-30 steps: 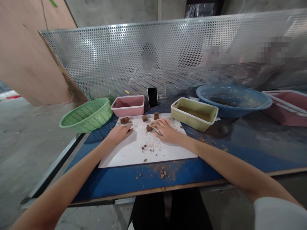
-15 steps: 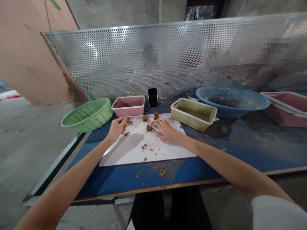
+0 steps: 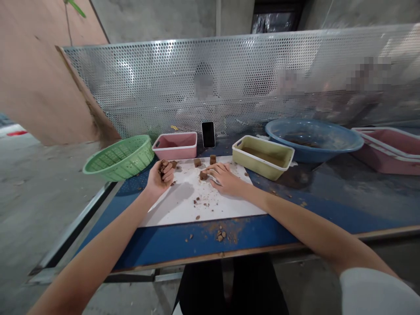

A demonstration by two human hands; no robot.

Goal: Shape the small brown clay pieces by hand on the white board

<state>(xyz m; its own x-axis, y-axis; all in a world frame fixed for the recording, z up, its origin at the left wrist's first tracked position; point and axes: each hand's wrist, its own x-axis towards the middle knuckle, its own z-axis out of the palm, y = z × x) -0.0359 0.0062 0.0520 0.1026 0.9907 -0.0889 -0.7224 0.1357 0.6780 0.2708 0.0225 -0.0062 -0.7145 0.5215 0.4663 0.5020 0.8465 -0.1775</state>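
My left hand point(image 3: 160, 178) is turned palm up at the left edge of the white board point(image 3: 177, 210). Its fingers curl over dark brown clay crumbs point(image 3: 162, 168) in the palm. A brown clay block point(image 3: 173, 165) sits just beyond those fingers. My right hand point(image 3: 225, 178) lies low over the board, fingers apart, the fingertips at a small brown clay block point(image 3: 203, 175). Two more clay blocks stand behind it, one at centre point(image 3: 197, 162) and one farther right point(image 3: 213, 159). Loose crumbs point(image 3: 205, 204) are scattered nearer to me.
Along the back stand a green basket point(image 3: 120, 159), a pink bin point(image 3: 175, 152), an upright phone point(image 3: 208, 134), a yellow-green bin point(image 3: 259, 164) with brownish contents, a blue basin point(image 3: 315, 151) and pink bins point(image 3: 387, 155). A perforated metal screen point(image 3: 229, 87) rises behind. Clay bits point(image 3: 221, 236) lie by the front edge.
My left hand has rolled from palm down to palm up and drawn slightly back, showing the crumbs in it and uncovering the block beyond. My right hand has stayed by its block.
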